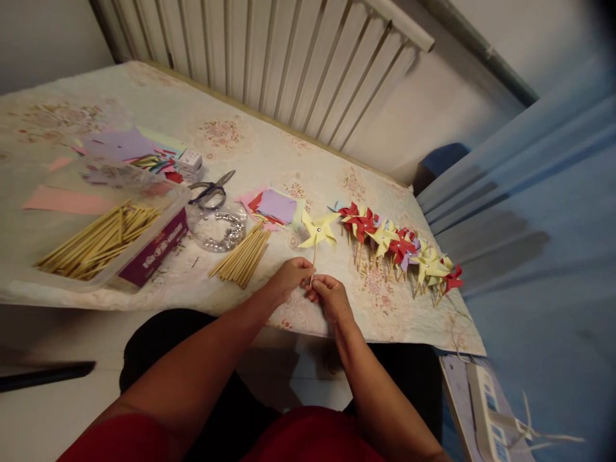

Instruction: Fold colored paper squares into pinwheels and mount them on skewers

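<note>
A yellow paper pinwheel (pixel 318 230) on a thin wooden stick stands upright over the near part of the table. Both hands pinch its stick low down: my left hand (pixel 294 274) just above, my right hand (pixel 331 296) near the lower end. The fingertips almost meet, and the stick's bottom is hidden by them. To the right are several finished pinwheels (pixel 382 240) in red, yellow and purple, lying in a row. A fanned bundle of wooden sticks (pixel 243 256) rests left of my hands, with a stack of coloured paper squares (pixel 275 206) behind it.
At left, a clear plastic box (pixel 179 199) holds many sticks. Beside it are a round dish of silvery pins (pixel 219 230), scissors (pixel 212 191), a small white box (pixel 190 160) and coloured paper scraps (pixel 118 144). A power strip (pixel 487 410) lies at lower right, near a blue curtain (pixel 529 224).
</note>
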`<action>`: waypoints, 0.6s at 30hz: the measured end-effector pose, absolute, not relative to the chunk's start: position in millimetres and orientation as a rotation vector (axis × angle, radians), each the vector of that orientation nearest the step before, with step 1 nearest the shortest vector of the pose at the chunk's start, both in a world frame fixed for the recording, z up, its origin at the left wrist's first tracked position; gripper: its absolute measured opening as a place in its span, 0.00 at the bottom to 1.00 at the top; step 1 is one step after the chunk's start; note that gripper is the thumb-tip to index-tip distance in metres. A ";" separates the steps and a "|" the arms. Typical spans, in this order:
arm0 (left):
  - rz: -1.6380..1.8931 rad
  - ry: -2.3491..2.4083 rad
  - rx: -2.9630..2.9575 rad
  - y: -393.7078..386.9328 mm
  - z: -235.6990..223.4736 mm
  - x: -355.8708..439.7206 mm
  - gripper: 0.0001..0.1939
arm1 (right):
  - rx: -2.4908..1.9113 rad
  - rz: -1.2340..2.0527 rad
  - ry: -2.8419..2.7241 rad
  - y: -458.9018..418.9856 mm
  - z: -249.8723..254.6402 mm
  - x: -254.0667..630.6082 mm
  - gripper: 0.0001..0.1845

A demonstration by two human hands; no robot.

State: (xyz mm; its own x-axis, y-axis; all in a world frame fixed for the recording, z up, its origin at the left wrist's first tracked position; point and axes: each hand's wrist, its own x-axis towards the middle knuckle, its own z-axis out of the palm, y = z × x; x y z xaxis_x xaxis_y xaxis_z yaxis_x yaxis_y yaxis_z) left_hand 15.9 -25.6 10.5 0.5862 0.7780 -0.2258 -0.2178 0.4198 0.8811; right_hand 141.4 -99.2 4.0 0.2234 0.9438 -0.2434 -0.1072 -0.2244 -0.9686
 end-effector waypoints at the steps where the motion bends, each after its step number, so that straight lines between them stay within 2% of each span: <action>1: 0.691 0.701 0.937 -26.0 11.2 16.2 0.08 | -1.416 1.235 -0.840 -98.8 3.8 140.2 0.09; 10: 0.689 0.796 0.982 -25.2 15.1 17.9 0.05 | -1.431 1.271 -0.782 -96.1 1.6 141.8 0.11; 16: 0.773 0.946 0.979 -15.2 23.8 3.8 0.17 | -1.426 1.280 -0.721 -96.1 2.2 143.6 0.12; 18: 0.793 0.951 0.947 -11.5 27.7 -1.3 0.17 | -1.422 1.279 -0.705 -95.8 3.2 143.3 0.13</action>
State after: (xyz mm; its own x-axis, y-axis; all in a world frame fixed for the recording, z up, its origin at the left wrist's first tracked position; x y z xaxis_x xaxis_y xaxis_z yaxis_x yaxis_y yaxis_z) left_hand -1.3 -11.5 27.7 0.3771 0.8746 -0.3046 -0.1425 0.3798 0.9141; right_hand 143.3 -95.8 3.2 0.2555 0.9102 -0.3260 -0.2097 -0.2770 -0.9377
